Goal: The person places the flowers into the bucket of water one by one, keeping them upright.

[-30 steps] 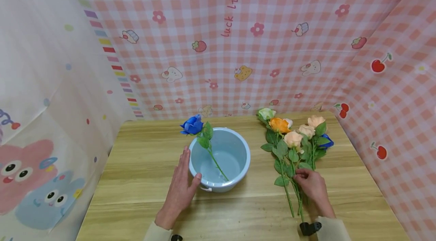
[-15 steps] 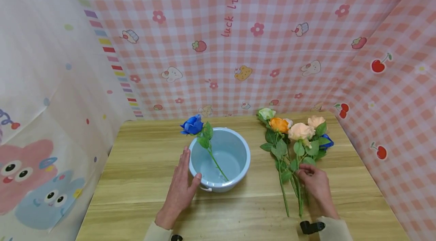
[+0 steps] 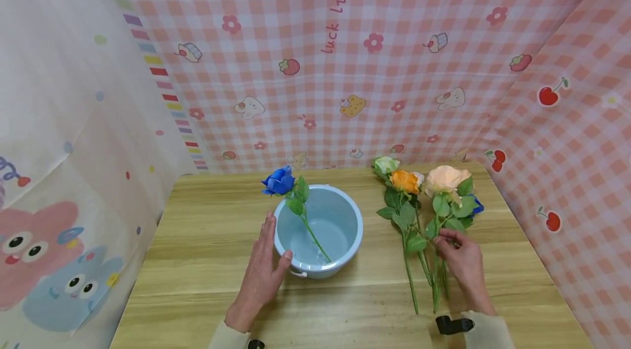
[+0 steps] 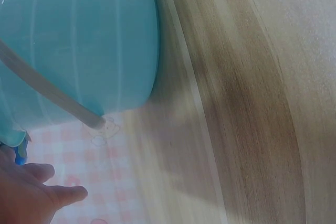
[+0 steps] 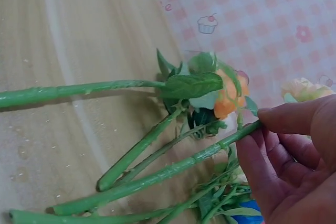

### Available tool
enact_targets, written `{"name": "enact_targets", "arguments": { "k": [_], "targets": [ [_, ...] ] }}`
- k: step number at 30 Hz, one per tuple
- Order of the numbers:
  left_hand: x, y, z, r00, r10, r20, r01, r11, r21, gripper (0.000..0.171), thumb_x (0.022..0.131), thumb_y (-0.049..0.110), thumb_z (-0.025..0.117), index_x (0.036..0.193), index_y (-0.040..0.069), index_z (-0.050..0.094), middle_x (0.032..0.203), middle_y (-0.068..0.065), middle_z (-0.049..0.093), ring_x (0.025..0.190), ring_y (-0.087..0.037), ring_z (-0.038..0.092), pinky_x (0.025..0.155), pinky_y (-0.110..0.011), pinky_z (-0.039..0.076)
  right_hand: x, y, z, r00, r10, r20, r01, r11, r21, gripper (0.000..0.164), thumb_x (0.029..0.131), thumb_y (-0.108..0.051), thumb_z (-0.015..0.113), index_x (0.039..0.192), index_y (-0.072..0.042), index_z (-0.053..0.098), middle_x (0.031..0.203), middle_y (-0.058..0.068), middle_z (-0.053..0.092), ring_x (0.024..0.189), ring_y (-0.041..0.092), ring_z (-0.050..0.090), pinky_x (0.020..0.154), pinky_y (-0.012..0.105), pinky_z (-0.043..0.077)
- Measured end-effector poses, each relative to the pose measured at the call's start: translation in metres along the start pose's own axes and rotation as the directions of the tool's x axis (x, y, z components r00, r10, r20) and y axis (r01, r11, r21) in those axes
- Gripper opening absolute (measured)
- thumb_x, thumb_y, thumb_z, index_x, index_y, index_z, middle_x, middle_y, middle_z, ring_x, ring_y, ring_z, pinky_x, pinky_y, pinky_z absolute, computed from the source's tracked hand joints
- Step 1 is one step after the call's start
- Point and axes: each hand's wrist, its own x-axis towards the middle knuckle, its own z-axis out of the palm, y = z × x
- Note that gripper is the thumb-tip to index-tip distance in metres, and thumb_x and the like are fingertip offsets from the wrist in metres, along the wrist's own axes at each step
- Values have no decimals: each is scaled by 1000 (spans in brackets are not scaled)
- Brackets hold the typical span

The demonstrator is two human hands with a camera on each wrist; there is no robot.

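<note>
A light blue bucket (image 3: 358, 228) stands mid-table, with one blue rose (image 3: 278, 181) leaning in it, its bloom past the left rim. Against the bucket's left side rests my left hand (image 3: 261, 269), fingers straight; in the left wrist view its fingers show beside the bucket (image 4: 89, 40) and its pale handle (image 4: 52, 90). My right hand (image 3: 462, 261) pinches the green stem of a peach rose (image 3: 443, 180) between thumb and fingertips. The right wrist view shows that stem (image 5: 173, 167) running up to the fingertips of the right hand (image 5: 289, 156).
Left of the pinched stem lie an orange rose (image 3: 405, 181) and a pale green rose (image 3: 386, 164). A second blue rose (image 3: 477, 206) lies behind the leaves at right. Checked cloth (image 3: 315, 64) hangs behind the wooden table (image 3: 207, 228).
My right hand has shifted slightly right and away from me, taking the peach rose with it, so its bloom now overlaps another peach one. My left hand stays at the bucket.
</note>
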Motion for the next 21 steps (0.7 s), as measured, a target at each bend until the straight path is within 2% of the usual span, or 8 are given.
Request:
{"name": "enact_targets", "arguments": {
  "k": [9,16,21],
  "targets": [
    [0,-1,1,1000,10,-8,-10,1000,2,80,105,42,50,168,17,8,175,-6,8,158,-37,15,119,-69,25,1,-13,-3,1000,-3,-26,3,1000,-11,33,98,-11,70,126,6,66,105,5,71,78,-4,63,68,16,58],
    [0,0,0,1000,8,-8,-8,1000,0,80,105,43,50,168,16,9,174,-9,10,157,-37,15,120,-68,24,1,-24,-2,999,0,-48,-3,999,-43,35,98,-16,71,127,2,67,104,4,70,79,-3,61,68,16,57],
    [0,1,0,1000,6,-11,-7,1000,-8,80,105,42,51,168,16,9,175,-5,8,158,-37,15,120,-68,24,1,-31,0,998,-10,-66,8,999,-33,35,98,-17,71,127,2,67,105,5,70,80,-3,61,68,16,57]
  ]
}}
